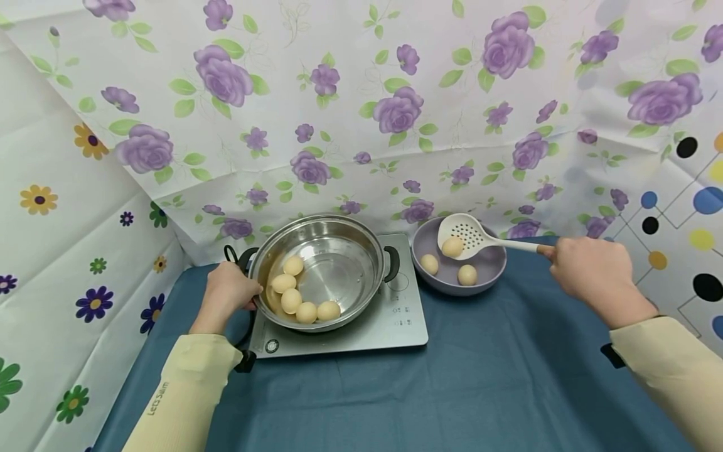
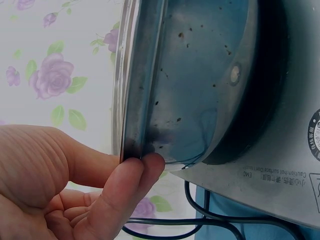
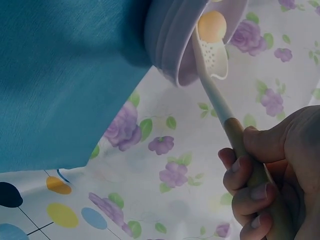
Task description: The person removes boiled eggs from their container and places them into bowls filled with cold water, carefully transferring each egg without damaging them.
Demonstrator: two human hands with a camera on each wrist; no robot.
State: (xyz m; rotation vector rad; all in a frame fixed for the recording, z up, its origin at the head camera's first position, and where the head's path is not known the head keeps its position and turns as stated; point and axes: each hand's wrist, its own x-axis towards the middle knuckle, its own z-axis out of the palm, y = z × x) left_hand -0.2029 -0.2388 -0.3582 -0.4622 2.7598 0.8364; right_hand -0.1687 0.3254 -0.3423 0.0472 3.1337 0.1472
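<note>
My right hand (image 1: 593,273) grips the wooden handle end of a white slotted skimmer (image 1: 474,235). One pale brown egg (image 1: 452,247) lies in the skimmer's perforated head, which overlaps the purple bowl (image 1: 452,290) in the head view. Two other eggs show inside that bowl, one of them (image 1: 467,275) toward its front. At the left, my left hand (image 1: 228,290) pinches the rim of a stainless steel pot (image 1: 344,263) beside its black side handle; thumb and fingers (image 2: 122,177) meet at the edge in the left wrist view. Several eggs (image 1: 290,301) sit along the pot's left and front inside.
Under the pot is a silver induction cooker (image 1: 361,339) with a printed control panel at its right. Black cable (image 2: 200,220) runs beside it. Blue cloth (image 1: 452,376) covers the table. Flowered sheets (image 1: 350,113) stand close behind and on both sides.
</note>
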